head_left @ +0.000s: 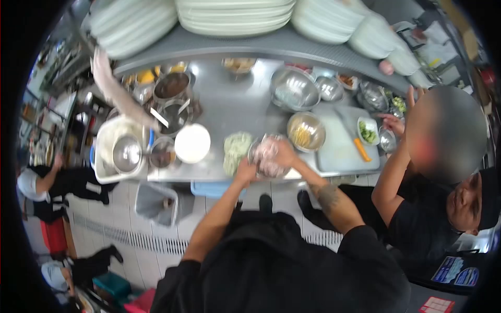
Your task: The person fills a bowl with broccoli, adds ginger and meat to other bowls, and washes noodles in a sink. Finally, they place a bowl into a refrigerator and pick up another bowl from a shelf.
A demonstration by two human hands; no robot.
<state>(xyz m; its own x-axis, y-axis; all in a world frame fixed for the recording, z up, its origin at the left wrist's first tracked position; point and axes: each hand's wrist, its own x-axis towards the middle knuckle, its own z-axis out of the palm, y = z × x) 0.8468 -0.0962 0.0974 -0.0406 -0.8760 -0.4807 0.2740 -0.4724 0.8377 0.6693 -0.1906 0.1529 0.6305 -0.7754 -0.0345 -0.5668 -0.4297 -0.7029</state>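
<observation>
At the counter's front edge, my left hand is closed on the lower left side of a metal bowl. Pale pink, wet-looking pieces fill this bowl; blur hides what kind of food they are. My right hand grips the bowl's right side, its fingertips partly hidden against the contents. Just left of the bowl lies a pale green, crumpled-looking mass on the steel. To the right stands a metal bowl of yellow strips.
A cutting board bears an orange-handled knife and a dish of green pieces. Left are a white round container, pots and a white tub. Plate stacks line the shelf. A co-worker stands close right; a bin is below.
</observation>
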